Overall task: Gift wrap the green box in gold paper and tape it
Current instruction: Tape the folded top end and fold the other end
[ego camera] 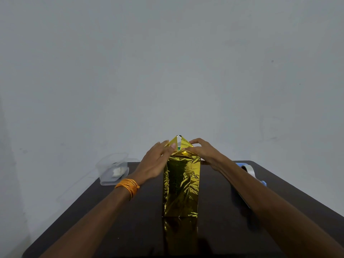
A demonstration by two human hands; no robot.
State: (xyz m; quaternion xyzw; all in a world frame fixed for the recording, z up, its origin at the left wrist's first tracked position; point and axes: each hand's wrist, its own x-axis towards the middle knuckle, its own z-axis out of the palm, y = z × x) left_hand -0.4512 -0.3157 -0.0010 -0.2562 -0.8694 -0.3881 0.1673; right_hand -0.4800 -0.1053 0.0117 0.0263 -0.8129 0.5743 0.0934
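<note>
**A:** Quick rundown, biggest first pls.

**B:** The dark brown glossy surface (232, 211) is under everything. In the middle, right in front of you, the tall green box (179, 148) stands upright. It's nearly all covered in crinkled gold foil paper (181, 187), w/ only a sliver of green showing at the top btw the folds. A pointed triangular flap (183, 142) sticks up on the far side.

**A:** My hands?

**B:** Your left hand (158, 161) is at the top-left edge, fingers (173, 145) straight and together, pressing the foil in. Your right hand (202, 151) arches over the top-right edge w/ its fingertips on the fold. Can't tell if it's pinching or just pressing.

**A:** How'll it handle?

**B:** Prob light, and tall on a narrow base, so I'd expect it to tip if you shove the top sideways. The foil looks thin and slick. It likely tears at corners and springs open w/o tape. Take it by the box's stiff top edges thru the paper, one hand per side, not by the loose flap.

**A:** Anything else around?

**B:** A clear plastic tub (111, 170) sits at the far-left corner w/ sth white inside, well apart from the box. The roll of clear tape (247, 168) on its blue holder is far right, partly behind your right forearm, so that arm blocks the reach. Smallest are the orange bangles (128, 187) on your left wrist, which might snag the foil.
</note>
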